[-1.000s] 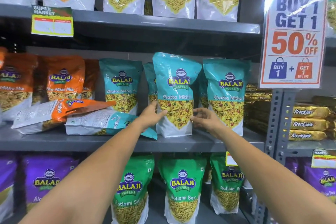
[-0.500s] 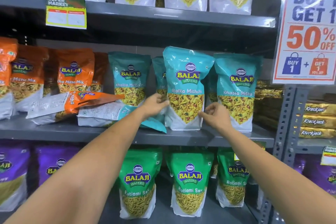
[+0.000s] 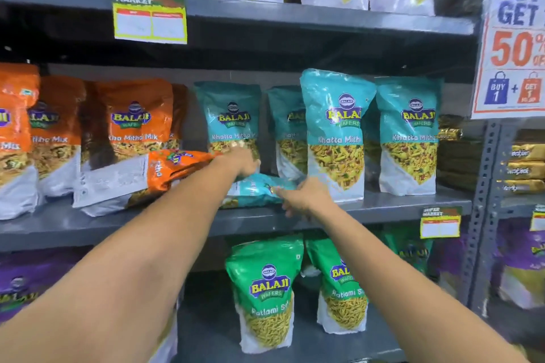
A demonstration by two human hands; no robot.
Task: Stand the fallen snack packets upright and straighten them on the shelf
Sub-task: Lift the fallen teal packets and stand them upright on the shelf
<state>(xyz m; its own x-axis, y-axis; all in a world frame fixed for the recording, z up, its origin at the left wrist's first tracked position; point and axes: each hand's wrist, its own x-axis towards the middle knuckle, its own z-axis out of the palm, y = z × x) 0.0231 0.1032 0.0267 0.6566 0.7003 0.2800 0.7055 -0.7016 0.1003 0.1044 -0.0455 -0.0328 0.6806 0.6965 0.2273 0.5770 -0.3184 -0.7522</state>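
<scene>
A teal Khatta Mitha packet lies flat on the middle shelf. My left hand rests over its far end and my right hand grips its near right end. To its left an orange Mitha Mix packet lies tilted on its side. On the right a teal packet stands upright at the shelf front, with another upright teal packet beside it. Much of the fallen teal packet is hidden behind my arms.
Upright orange packets and teal packets line the back of the shelf. Green packets stand on the shelf below, purple-topped ones above. A promotion sign hangs at the right on a slotted post.
Both hands have left the upright teal packet and moved left and down onto the fallen teal packet. The view has shifted left.
</scene>
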